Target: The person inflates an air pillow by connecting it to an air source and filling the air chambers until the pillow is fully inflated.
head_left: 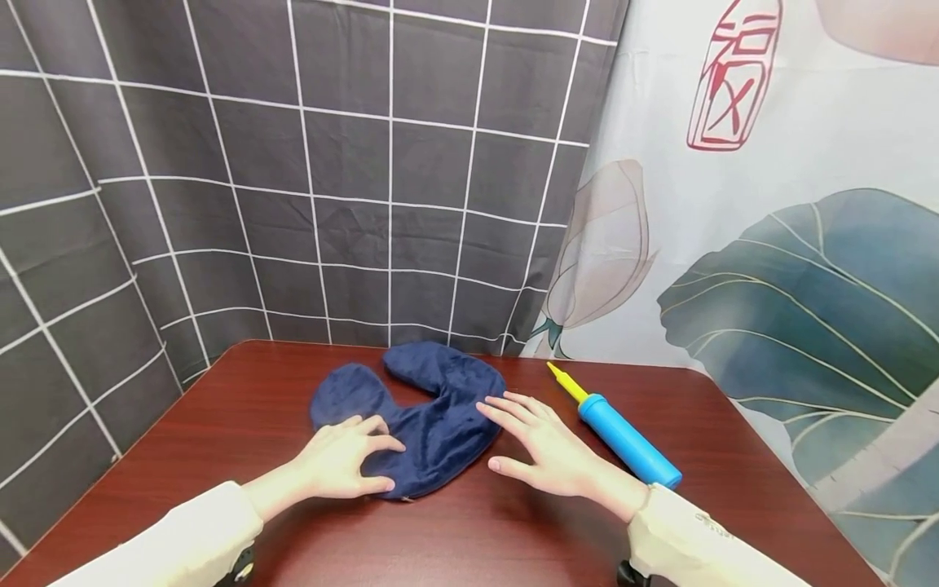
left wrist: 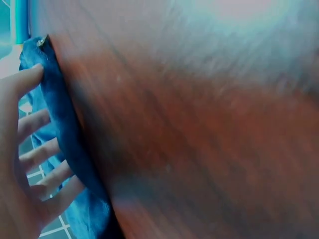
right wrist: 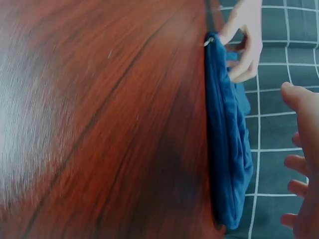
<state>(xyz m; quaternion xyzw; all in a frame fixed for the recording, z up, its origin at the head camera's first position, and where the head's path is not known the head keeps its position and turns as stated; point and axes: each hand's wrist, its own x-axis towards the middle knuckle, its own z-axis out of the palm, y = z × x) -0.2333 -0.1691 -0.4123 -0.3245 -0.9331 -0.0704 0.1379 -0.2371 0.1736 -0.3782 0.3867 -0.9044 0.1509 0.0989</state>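
Observation:
A dark blue, plush U-shaped neck pillow [head_left: 433,440] lies flat and slack on the table, its gap facing the back left. My left hand [head_left: 341,461] is on the pillow's left front part, fingers spread over the fabric and thumb at the front edge. The left wrist view shows its fingertips touching the cloth. Beside the pillow's right side my right hand [head_left: 546,448] hovers with loosely extended fingers, and in the right wrist view it is apart from the cloth. A zipper pull [right wrist: 210,41] shows on the pillow's edge near the left thumb.
A blue hand pump [head_left: 629,440] with a yellow nozzle [head_left: 566,381] lies to the right, partly behind the right forearm. Under everything is a reddish-brown wooden table [head_left: 242,408]. Behind it hang a dark grid-patterned curtain [head_left: 352,147] and a white floral cloth [head_left: 660,98].

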